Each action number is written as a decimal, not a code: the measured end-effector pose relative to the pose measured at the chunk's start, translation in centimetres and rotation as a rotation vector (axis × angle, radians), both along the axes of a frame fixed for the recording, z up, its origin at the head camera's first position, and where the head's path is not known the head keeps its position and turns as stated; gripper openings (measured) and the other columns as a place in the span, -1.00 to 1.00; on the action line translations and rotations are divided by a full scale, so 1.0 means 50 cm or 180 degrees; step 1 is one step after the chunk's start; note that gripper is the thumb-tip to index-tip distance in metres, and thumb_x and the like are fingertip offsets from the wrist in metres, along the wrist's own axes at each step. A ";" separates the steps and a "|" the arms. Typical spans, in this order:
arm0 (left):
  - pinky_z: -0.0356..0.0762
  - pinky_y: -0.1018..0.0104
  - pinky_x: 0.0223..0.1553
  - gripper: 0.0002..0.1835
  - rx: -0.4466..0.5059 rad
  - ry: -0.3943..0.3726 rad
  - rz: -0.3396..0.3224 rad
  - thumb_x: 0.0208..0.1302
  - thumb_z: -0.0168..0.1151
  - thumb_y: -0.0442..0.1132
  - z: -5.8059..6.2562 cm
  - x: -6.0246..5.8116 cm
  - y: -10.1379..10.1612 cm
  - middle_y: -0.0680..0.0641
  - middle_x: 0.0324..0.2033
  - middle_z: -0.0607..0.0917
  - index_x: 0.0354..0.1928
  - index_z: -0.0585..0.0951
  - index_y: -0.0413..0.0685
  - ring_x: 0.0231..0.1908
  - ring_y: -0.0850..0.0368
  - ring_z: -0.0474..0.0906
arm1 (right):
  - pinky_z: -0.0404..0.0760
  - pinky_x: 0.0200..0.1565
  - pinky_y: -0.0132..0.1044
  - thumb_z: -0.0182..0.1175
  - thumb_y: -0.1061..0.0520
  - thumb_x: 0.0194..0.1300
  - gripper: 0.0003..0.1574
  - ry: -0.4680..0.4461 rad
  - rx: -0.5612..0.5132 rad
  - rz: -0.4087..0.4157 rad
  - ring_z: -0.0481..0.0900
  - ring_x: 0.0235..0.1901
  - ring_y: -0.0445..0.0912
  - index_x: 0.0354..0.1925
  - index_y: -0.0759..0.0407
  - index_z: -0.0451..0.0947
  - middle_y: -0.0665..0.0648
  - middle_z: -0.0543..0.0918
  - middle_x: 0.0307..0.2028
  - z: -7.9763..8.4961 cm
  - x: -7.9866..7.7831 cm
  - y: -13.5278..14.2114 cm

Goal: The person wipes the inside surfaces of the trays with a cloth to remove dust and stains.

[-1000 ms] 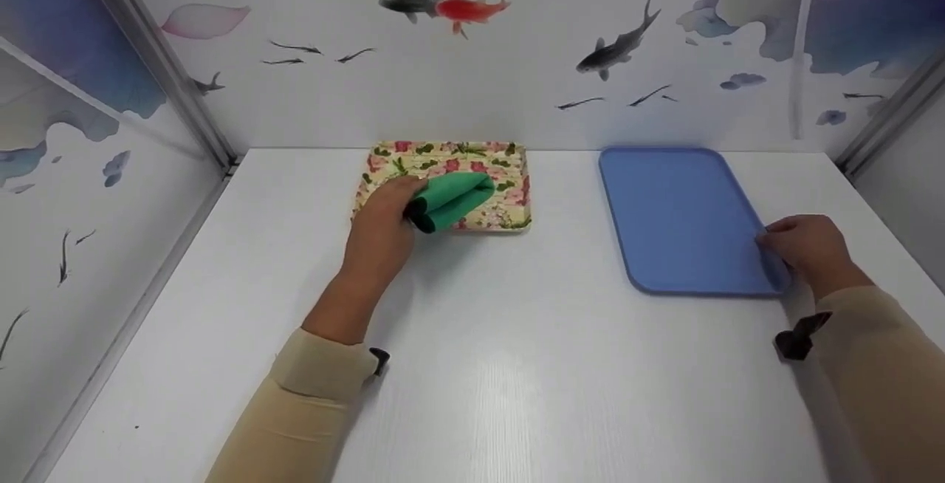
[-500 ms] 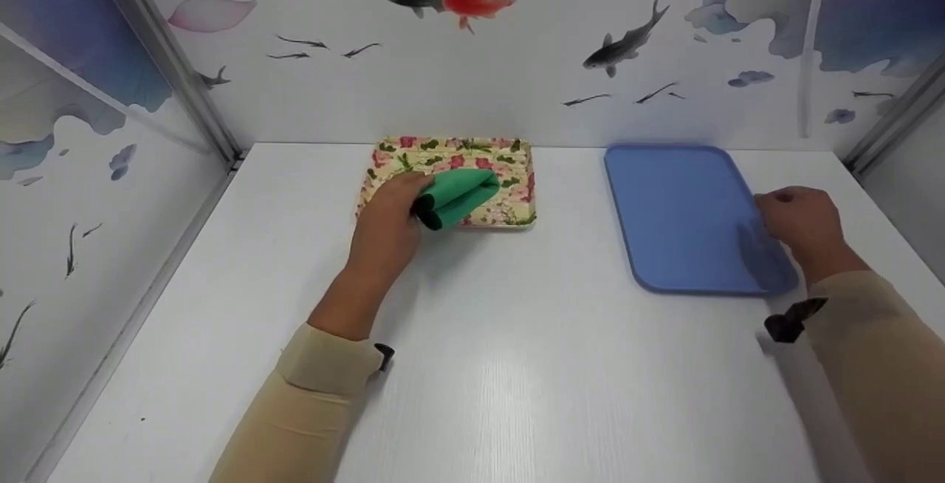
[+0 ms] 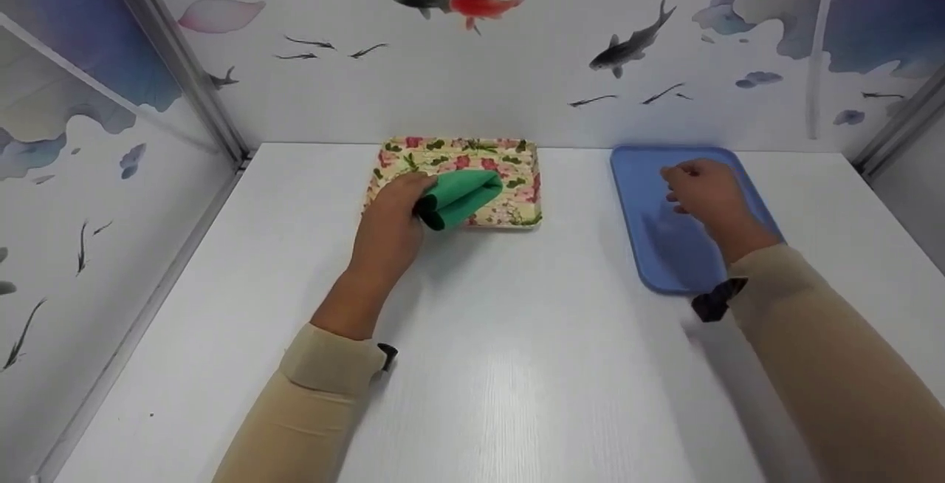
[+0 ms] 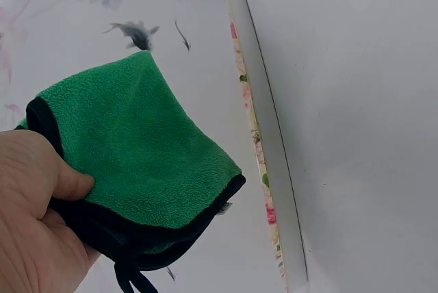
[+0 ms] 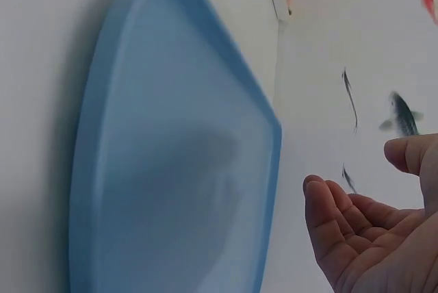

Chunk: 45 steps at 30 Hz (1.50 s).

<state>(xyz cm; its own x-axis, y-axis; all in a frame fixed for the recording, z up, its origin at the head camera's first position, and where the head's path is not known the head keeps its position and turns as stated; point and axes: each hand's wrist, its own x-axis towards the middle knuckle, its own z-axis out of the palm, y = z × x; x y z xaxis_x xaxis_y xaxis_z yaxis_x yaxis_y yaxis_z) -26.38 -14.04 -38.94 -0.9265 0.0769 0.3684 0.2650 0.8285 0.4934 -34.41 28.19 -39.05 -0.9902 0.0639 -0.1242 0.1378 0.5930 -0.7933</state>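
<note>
In the head view, my left hand (image 3: pixel 390 226) holds a folded green towel (image 3: pixel 466 193) with dark edging above the floral tray (image 3: pixel 526 202). The left wrist view shows the thumb lying on the towel's plush face (image 4: pixel 137 146), a black loop hanging beneath. My right hand (image 3: pixel 710 195) hovers over the blue tray (image 3: pixel 642 202), holding nothing. Seen from the right wrist, that hand (image 5: pixel 376 235) has loosely bent fingers, with the thumb apart from them. Its shadow falls on the blue tray's surface (image 5: pixel 171 135).
Both trays lie near the back of the white table (image 3: pixel 517 350), the floral one left of the blue one. A back panel (image 3: pixel 480 91) painted with fish rises behind them. Another painted panel (image 3: pixel 96 195) closes off the left side.
My right hand has left the blue tray's right edge, lifted, and moved left over the tray. My left hand keeps hold of the towel in nearly the same place.
</note>
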 end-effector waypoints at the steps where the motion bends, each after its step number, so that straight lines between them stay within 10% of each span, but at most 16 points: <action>1: 0.43 0.05 0.46 -0.56 -0.0003 0.0006 0.0005 0.51 0.13 -0.45 0.000 0.000 -0.001 -0.09 0.35 0.60 0.37 0.57 -0.08 0.42 -0.03 0.47 | 0.64 0.24 0.03 -0.02 -0.29 0.57 -0.06 0.0004 -0.0042 0.0019 0.53 0.29 0.21 0.53 0.37 0.21 0.42 0.42 0.39 0.001 -0.003 -0.016; 20: 0.43 0.08 0.45 -0.57 -0.0068 -0.0092 0.0062 0.54 0.12 -0.40 -0.001 0.000 0.005 -0.04 0.36 0.60 0.37 0.58 -0.01 0.43 0.00 0.46 | 0.65 0.26 -0.01 0.06 -0.14 0.59 -0.20 -0.0365 -0.0529 0.0263 0.49 0.38 0.17 0.52 0.33 0.21 0.32 0.37 0.46 -0.024 -0.040 -0.232; 37: 0.44 0.10 0.45 -0.57 -0.0073 -0.0018 0.0027 0.52 0.14 -0.43 -0.004 0.000 -0.001 -0.06 0.34 0.61 0.35 0.59 -0.06 0.42 0.00 0.47 | 0.73 0.14 -0.12 0.13 -0.01 0.54 -0.41 -0.0609 -0.0491 0.0229 0.56 0.16 0.07 0.34 0.32 0.45 0.28 0.52 0.25 -0.084 -0.052 -0.316; 45: 0.44 0.10 0.45 -0.58 -0.0083 0.0038 -0.0006 0.53 0.12 -0.43 -0.005 0.001 -0.002 -0.07 0.34 0.61 0.35 0.59 -0.07 0.42 0.00 0.47 | 0.70 0.02 -0.16 0.23 0.02 0.48 -0.43 -0.0538 0.0029 0.0207 0.65 -0.06 -0.01 0.31 0.30 0.50 0.28 0.59 0.23 -0.093 -0.055 -0.328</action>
<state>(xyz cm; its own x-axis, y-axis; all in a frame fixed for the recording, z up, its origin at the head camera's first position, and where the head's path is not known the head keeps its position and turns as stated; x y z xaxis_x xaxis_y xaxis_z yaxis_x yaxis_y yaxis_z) -26.31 -14.16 -39.20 -0.9219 0.0883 0.3772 0.2722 0.8405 0.4684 -37.16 11.76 -43.69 -0.9573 0.0023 -0.2891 0.2300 0.6121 -0.7566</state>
